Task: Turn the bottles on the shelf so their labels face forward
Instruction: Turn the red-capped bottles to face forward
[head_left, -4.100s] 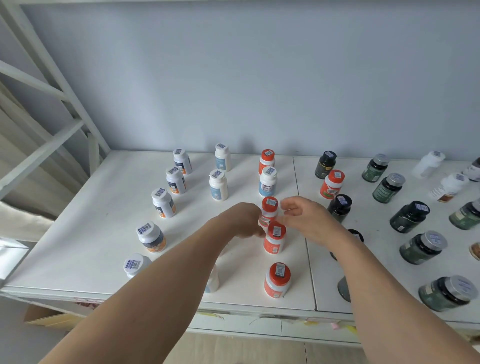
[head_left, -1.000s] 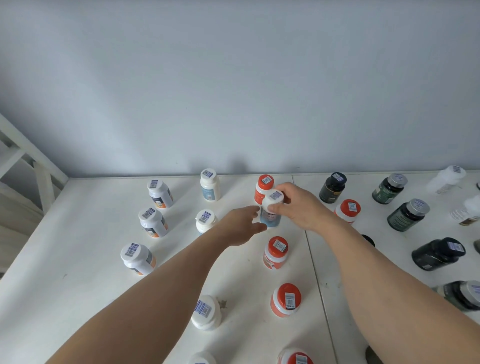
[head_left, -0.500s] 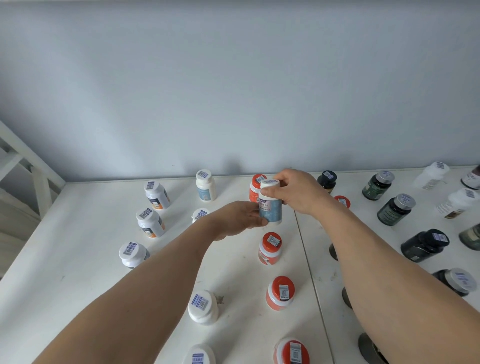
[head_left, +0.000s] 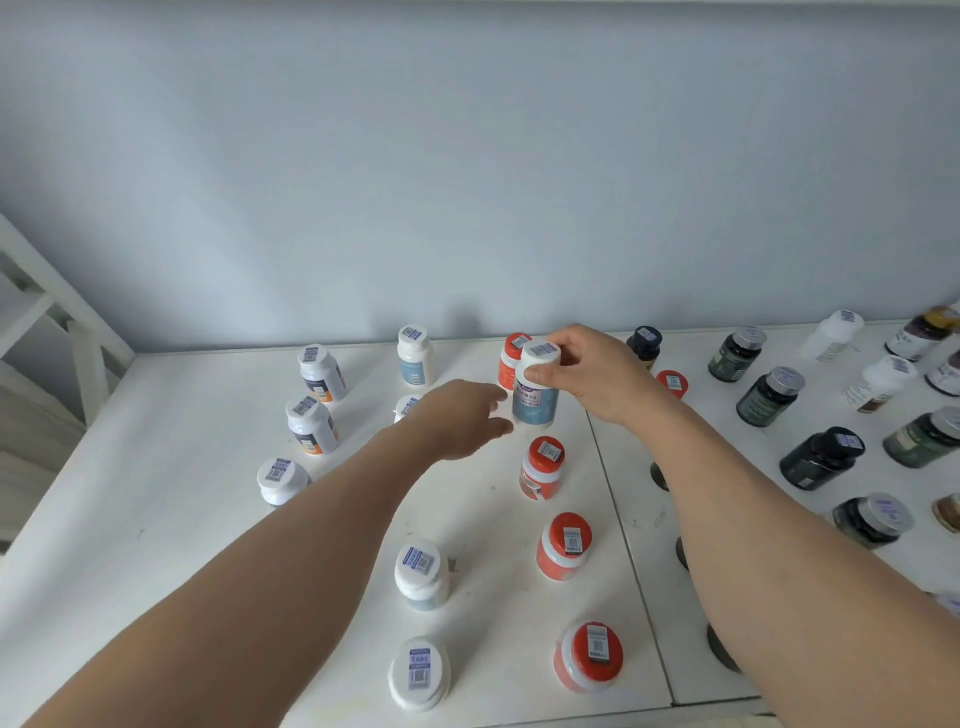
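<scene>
Lifted a touch higher, white-capped blue bottle (head_left: 536, 395) sits pinched in right hand (head_left: 597, 379), left hand (head_left: 457, 421) spread just beside, label nearly front, many bottles left.

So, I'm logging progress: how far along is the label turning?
Midway, at a guess. In hand: the right hand grips the blue-label bottle by its cap, its label toward the camera; the left hand is open beside it. The orange-cap bottles nearer look handled. The dark bottles appear left.
</scene>
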